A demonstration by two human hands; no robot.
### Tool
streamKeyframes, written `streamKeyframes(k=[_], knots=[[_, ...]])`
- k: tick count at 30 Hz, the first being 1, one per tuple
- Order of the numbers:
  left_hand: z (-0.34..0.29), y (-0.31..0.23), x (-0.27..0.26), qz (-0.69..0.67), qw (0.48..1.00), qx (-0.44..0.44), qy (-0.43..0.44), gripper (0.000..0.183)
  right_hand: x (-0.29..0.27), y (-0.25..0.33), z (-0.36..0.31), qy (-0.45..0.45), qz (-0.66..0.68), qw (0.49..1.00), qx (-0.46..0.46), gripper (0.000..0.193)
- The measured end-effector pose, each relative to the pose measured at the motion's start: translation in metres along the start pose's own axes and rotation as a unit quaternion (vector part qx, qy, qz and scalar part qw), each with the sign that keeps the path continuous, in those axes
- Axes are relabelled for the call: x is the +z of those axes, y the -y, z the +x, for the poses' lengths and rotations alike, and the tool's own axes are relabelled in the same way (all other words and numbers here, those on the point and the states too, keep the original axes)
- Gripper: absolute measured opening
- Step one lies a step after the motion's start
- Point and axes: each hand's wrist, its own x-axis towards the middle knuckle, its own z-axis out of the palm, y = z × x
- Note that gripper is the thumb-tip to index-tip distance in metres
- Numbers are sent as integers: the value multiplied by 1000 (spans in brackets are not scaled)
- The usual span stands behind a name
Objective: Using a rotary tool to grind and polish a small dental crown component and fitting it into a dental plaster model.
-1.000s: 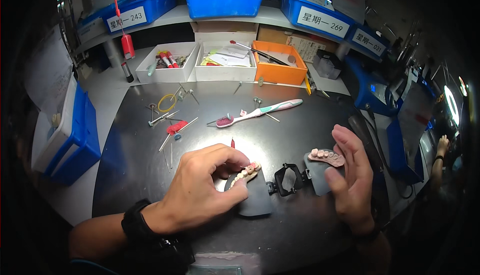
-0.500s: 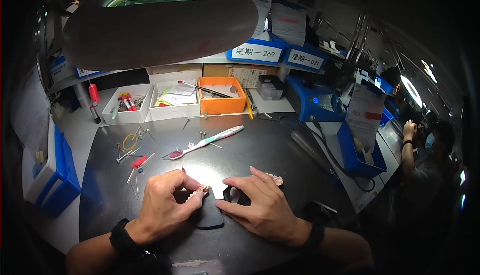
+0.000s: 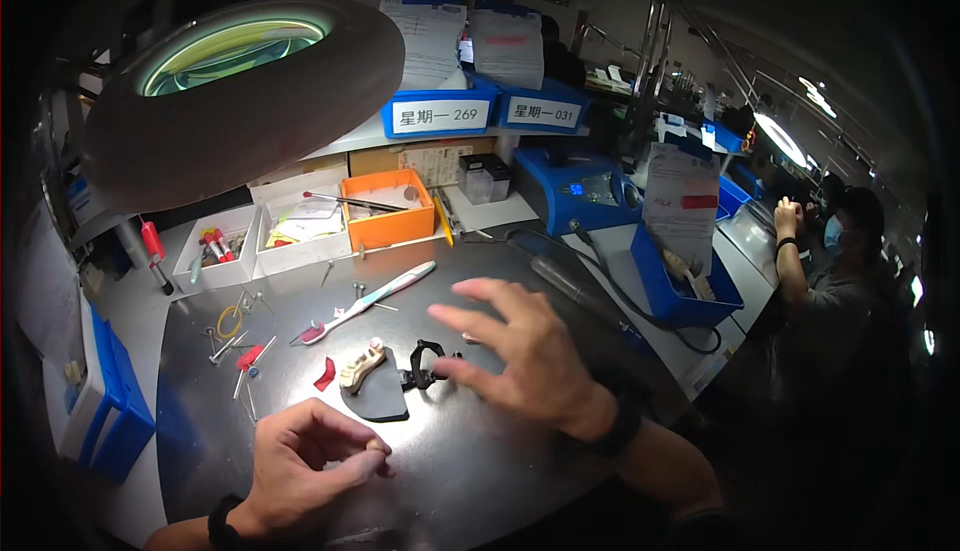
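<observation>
My left hand (image 3: 318, 458) is closed, thumb and fingertips pinching a small tooth-coloured piece (image 3: 377, 446), mostly hidden by the fingers. My right hand (image 3: 530, 356) is open, its fingers spread over the bench just right of a black hinged dental articulator (image 3: 424, 363). Nothing shows in that hand. Between the hands, a cream dental model (image 3: 362, 365) with a gap in its tooth row rests on a dark base plate (image 3: 378, 401) beside the articulator. A small red scrap (image 3: 325, 375) lies left of the model. Part of something pale shows behind my right fingers.
Behind the model lies a toothbrush (image 3: 375, 301). Pins, a yellow rubber band (image 3: 229, 323) and red bits are scattered to the left. White trays and an orange tray (image 3: 392, 226) line the back, beside a blue device (image 3: 575, 191). A magnifier lamp (image 3: 330, 116) hangs above; a person sits far right.
My left hand has drawn back from the model toward me, pinching the small piece. My right hand has lifted off the articulator and spread its fingers. The view has shifted to the right.
</observation>
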Motion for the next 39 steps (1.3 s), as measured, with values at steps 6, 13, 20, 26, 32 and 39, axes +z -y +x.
streamKeyframes(k=[6,13,20,26,32,39], knots=[[-12,6,-7,-120,976,-178,41,25,-49,-81,-39,67,-227,946,222,38],[-16,16,-15,-231,956,-181,18,24,-48,-93,-26,152,-22,926,344,31],[-15,18,-18,-292,940,-168,48,26,-28,-16,-3,-125,509,812,257,27],[-16,16,-18,-289,940,-178,35,24,9,54,-12,14,484,875,21,40],[-18,24,-16,-311,938,-142,59,25,17,57,-30,138,472,869,-44,44],[-19,28,-16,-313,943,-96,64,24,19,60,-39,131,498,857,-28,37]])
